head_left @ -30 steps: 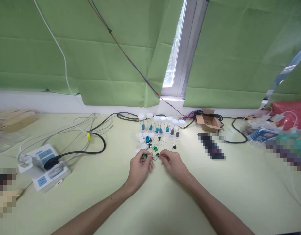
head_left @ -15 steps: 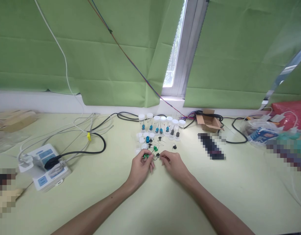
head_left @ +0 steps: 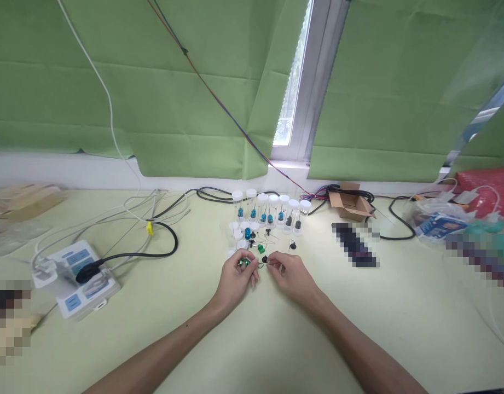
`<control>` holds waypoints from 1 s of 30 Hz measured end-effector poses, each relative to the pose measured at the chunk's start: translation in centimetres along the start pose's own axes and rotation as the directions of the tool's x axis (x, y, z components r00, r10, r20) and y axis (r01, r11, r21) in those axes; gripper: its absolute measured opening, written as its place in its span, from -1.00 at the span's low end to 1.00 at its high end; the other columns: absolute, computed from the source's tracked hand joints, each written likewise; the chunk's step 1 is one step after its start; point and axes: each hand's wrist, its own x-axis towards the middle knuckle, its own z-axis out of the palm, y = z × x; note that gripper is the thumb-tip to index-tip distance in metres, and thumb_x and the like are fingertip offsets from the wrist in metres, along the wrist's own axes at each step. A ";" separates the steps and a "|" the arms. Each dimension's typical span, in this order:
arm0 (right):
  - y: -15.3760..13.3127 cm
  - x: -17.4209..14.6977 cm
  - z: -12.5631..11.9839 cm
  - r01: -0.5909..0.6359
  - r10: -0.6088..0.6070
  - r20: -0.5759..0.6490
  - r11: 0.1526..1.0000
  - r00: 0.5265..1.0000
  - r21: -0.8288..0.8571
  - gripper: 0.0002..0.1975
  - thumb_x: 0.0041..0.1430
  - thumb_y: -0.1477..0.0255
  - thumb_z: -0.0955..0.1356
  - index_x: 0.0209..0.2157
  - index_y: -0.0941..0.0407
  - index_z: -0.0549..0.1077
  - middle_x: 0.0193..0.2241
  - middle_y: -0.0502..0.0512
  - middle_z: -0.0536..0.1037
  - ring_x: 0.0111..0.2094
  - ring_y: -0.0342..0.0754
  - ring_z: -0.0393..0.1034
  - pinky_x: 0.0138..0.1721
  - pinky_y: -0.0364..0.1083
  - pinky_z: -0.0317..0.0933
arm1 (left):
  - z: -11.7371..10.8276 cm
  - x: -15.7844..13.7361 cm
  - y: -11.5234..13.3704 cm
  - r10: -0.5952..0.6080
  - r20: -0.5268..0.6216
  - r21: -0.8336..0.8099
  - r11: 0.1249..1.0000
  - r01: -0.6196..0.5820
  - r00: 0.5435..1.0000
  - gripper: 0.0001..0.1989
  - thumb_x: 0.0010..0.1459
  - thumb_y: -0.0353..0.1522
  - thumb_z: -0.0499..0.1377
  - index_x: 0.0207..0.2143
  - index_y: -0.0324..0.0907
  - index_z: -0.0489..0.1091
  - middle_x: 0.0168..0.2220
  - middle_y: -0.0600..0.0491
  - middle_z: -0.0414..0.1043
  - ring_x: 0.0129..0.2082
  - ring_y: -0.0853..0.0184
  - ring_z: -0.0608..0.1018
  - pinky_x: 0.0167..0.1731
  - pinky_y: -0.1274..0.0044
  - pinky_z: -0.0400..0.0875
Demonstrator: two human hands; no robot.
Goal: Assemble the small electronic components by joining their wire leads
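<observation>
My left hand (head_left: 234, 279) is closed in a pinch around a small shiny green part (head_left: 243, 262) with a thin bent metal wire. Facing it, my right hand (head_left: 291, 273) has its fingertips pinched at a small black round part (head_left: 265, 259), close to the end of that wire. Whether wire and black part are joined is too small to tell. Just beyond the fingers lies another green piece (head_left: 261, 249). A blue piece (head_left: 247, 233) and several small black pieces with wires, one a black knob (head_left: 293, 245), are scattered on the table behind.
Several clear tubes (head_left: 270, 210) with white caps stand in a row, holding blue or black pieces. Farther right are an open cardboard box (head_left: 350, 203) and a plastic bag (head_left: 434, 216). A white power strip (head_left: 90, 279) with plugs and cables occupies the left side.
Both hands stay almost in place, still pinching close together. The wire between the fingertips has shifted slightly; the pieces on the table look the same.
</observation>
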 end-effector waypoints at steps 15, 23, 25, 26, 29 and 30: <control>-2.0 -0.5 0.2 0.284 -0.270 -0.146 0.955 0.952 0.090 -0.68 0.35 0.49 0.24 0.09 0.04 0.37 -0.19 0.15 0.50 -0.19 -0.02 0.42 -0.19 -0.06 0.35 | 0.4 -0.4 0.2 0.011 0.066 -0.016 1.000 -0.010 0.998 -0.86 0.17 -0.28 0.15 -0.28 -0.12 0.26 -0.44 0.19 0.35 -0.71 0.52 0.34 -0.72 0.64 0.19; -1.8 -0.5 0.4 0.422 -0.415 -0.107 0.905 0.903 0.051 -0.65 0.35 0.55 0.21 0.10 0.02 0.38 -0.17 0.17 0.50 -0.13 -0.01 0.39 -0.15 -0.03 0.35 | 0.2 -0.4 0.1 0.056 0.127 0.062 0.996 -0.064 0.990 -0.96 0.18 -0.40 0.09 -0.28 -0.12 0.26 -0.52 0.23 0.27 -0.64 0.49 0.37 -0.62 0.64 0.25; -1.7 -0.4 0.4 0.440 -0.432 -0.113 0.896 0.895 0.056 -0.65 0.35 0.57 0.21 0.08 0.02 0.39 -0.17 0.17 0.50 -0.14 -0.01 0.39 -0.16 -0.02 0.36 | 0.3 -0.4 0.1 0.063 0.141 0.063 0.995 -0.073 0.988 -0.95 0.18 -0.39 0.10 -0.28 -0.11 0.26 -0.48 0.21 0.29 -0.63 0.50 0.38 -0.62 0.63 0.25; -1.7 -0.4 0.4 0.447 -0.438 -0.114 0.893 0.892 0.061 -0.65 0.35 0.57 0.21 0.08 0.02 0.40 -0.17 0.17 0.51 -0.14 -0.01 0.39 -0.16 -0.02 0.36 | 0.3 -0.4 0.1 0.065 0.147 0.061 0.995 -0.075 0.987 -0.94 0.18 -0.39 0.10 -0.27 -0.11 0.25 -0.47 0.21 0.29 -0.63 0.50 0.38 -0.62 0.63 0.25; -1.7 -0.4 0.3 0.450 -0.440 -0.119 0.889 0.890 0.081 -0.68 0.34 0.56 0.22 0.05 0.04 0.41 -0.17 0.17 0.51 -0.14 -0.01 0.40 -0.16 -0.02 0.37 | 0.3 -0.5 0.1 0.069 0.170 0.053 0.996 -0.079 0.983 -0.92 0.17 -0.41 0.10 -0.26 -0.12 0.25 -0.47 0.21 0.28 -0.63 0.49 0.36 -0.62 0.62 0.24; -1.8 -0.4 0.2 0.448 -0.437 -0.121 0.890 0.891 0.087 -0.69 0.34 0.56 0.23 0.04 0.04 0.42 -0.17 0.17 0.52 -0.15 -0.01 0.41 -0.16 -0.02 0.37 | 0.3 -0.6 0.1 0.069 0.177 0.056 0.995 -0.080 0.982 -0.92 0.17 -0.41 0.10 -0.26 -0.12 0.25 -0.49 0.21 0.27 -0.63 0.49 0.36 -0.62 0.62 0.24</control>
